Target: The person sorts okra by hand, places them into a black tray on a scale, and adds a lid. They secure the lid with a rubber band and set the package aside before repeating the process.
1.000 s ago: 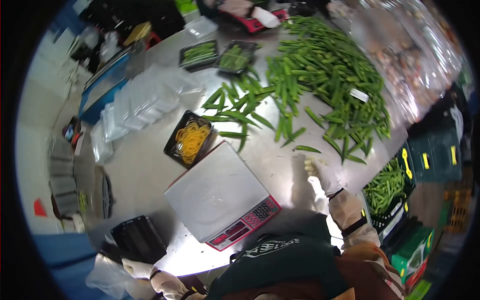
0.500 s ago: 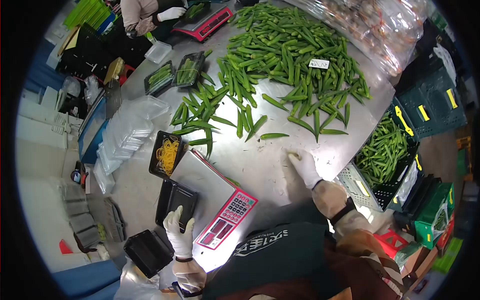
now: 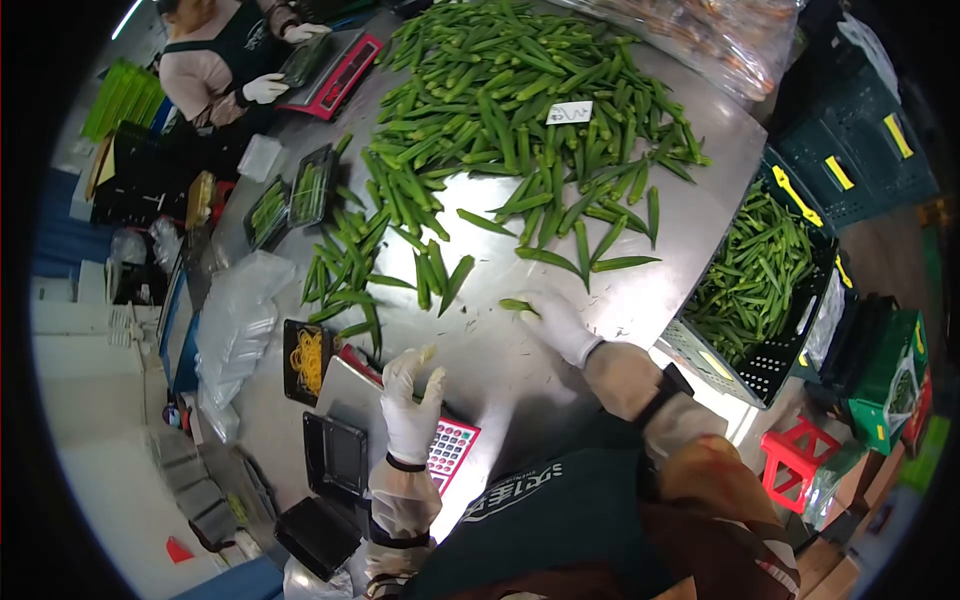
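Observation:
My gloved right hand is over the steel table with its fingers closed on a single green okra pod; the pod's stem end sticks out past the fingertips. Above the red-edged digital scale is my gloved left hand, fingers apart and nothing in them. It covers part of the scale's plate and keypad. A black plastic tray lies just left of the scale, and another black tray sits nearer me. A large okra heap spreads over the far side, with a white paper label on it.
Yellow rubber bands fill a small black tray. Stacked clear lids and packed okra trays are at left. Across the table a co-worker's gloved hands work by another scale. A crate of okra stands at right.
My left hand has left the black tray and moved up and right over the scale. My right hand has moved left to the loose okra pod and closed on it. The view has shifted.

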A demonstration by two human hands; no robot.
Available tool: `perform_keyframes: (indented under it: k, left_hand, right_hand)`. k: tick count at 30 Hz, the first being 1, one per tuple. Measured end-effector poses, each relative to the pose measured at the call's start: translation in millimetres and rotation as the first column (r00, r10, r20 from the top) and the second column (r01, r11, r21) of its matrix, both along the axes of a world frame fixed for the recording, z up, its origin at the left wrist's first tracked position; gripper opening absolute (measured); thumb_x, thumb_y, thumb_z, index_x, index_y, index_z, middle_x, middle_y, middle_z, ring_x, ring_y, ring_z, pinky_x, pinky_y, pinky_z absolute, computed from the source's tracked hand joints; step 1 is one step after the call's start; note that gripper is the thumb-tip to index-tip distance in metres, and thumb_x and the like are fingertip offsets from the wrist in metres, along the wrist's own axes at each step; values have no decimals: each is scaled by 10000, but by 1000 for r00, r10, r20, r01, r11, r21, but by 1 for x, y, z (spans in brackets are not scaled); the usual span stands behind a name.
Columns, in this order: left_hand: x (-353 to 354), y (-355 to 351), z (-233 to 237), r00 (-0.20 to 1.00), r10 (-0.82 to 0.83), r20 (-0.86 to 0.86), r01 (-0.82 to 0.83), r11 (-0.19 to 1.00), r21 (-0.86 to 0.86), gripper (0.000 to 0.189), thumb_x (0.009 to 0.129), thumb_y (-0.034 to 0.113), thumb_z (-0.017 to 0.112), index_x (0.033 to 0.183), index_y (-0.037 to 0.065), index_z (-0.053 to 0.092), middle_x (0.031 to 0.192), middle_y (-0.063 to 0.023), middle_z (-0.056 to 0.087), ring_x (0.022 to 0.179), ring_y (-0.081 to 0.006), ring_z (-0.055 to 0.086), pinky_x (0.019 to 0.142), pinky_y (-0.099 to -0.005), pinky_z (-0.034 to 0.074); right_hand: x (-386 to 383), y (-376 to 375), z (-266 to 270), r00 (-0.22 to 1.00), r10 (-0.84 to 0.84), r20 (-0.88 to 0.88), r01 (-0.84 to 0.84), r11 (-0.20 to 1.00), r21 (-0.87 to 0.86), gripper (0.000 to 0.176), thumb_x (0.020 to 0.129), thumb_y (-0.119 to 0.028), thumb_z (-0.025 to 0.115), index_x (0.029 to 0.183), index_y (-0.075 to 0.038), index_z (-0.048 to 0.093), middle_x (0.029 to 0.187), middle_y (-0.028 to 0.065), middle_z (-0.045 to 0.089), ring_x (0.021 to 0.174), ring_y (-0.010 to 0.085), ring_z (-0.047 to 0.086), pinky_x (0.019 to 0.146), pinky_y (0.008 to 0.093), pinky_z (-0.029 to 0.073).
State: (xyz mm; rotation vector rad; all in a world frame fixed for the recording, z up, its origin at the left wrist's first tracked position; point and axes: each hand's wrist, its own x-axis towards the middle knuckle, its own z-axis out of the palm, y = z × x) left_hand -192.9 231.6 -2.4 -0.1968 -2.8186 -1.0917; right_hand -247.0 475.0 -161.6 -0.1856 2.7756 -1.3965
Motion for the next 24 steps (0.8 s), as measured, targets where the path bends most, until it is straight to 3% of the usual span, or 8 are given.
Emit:
perform_keyframes:
  k: [2, 6, 8, 11, 14, 17, 18, 24]
  left_hand:
    - [-21, 4, -25, 999, -14, 42, 11, 997, 72, 404, 789, 29, 717, 1180, 43, 619, 1087, -141, 659, 1027, -311, 606, 915, -383, 471]
    - [-89, 40, -46, 995, -53, 85, 45, 995, 89, 431, 818, 90, 705, 1221, 2, 583, 1109, -174, 652, 1043, -329, 613, 922, -391, 467]
    - [-130, 67, -59, 994, -83, 66, 76, 992, 98, 464, 829, 126, 704, 1251, -4, 561, 1160, -188, 632, 1090, -327, 593, 953, -392, 452]
    - [-183, 109, -94, 993, -122, 4, 121, 987, 106, 570, 829, 183, 710, 1325, -2, 500, 1287, -195, 558, 1234, -338, 488, 1042, -397, 391]
    - [-222, 166, -121, 969, -246, 5, 246, 969, 11, 683, 796, 254, 739, 1403, 113, 461, 1392, -197, 482, 1311, -409, 404, 1092, -475, 321]
    - [-224, 200, -135, 938, -311, 152, 346, 834, -430, 827, 761, 481, 728, 1475, 336, 338, 1529, -185, 288, 1377, -469, 265, 1102, -626, 202]
    - [-220, 202, -136, 920, -310, 241, 393, 744, -541, 866, 748, 543, 718, 1488, 399, 290, 1564, -173, 223, 1398, -473, 220, 1099, -662, 163]
    - [-173, 142, -114, 913, -154, 377, 379, 658, -650, 951, 690, 627, 713, 1497, 409, 257, 1572, -177, 174, 1396, -523, 166, 1065, -728, 130]
  right_hand:
    - [14, 34, -4, 969, -218, 113, 244, 910, -336, 263, 874, -122, 592, 1132, -95, 632, 1052, 170, 619, 993, 335, 607, 883, 411, 486]
    - [-2, 125, -11, 783, -618, 75, 608, 734, -303, 238, 895, -88, 576, 1125, -29, 595, 1038, 163, 655, 941, 281, 647, 852, 358, 498]
    - [-24, 162, 14, 677, -668, 309, 730, 554, -402, 254, 944, -32, 541, 1194, 16, 556, 1102, 60, 622, 986, 109, 575, 877, 233, 453]
    - [-61, 202, 0, 691, -703, 169, 710, 614, -345, 236, 915, -38, 569, 1148, -14, 599, 1173, 105, 618, 1070, 182, 575, 943, 289, 440]
    - [-93, 199, -13, 784, -549, -290, 576, 817, 9, 235, 861, -55, 606, 1093, -57, 639, 1254, 161, 587, 1162, 300, 546, 1010, 370, 410]
    - [-108, 154, -9, 900, -390, -194, 432, 850, 301, 295, 801, -139, 649, 1085, -214, 671, 1466, 164, 420, 1324, 443, 354, 1103, 474, 311]
    - [-108, 142, -14, 929, -356, -103, 371, 906, 207, 319, 801, -167, 650, 1111, -243, 660, 1501, 133, 385, 1338, 460, 324, 1100, 526, 281]
    - [-77, 75, -3, 992, -58, -111, 96, 922, 376, 343, 770, -181, 668, 1106, -244, 638, 1514, 110, 354, 1337, 470, 297, 1073, 557, 287]
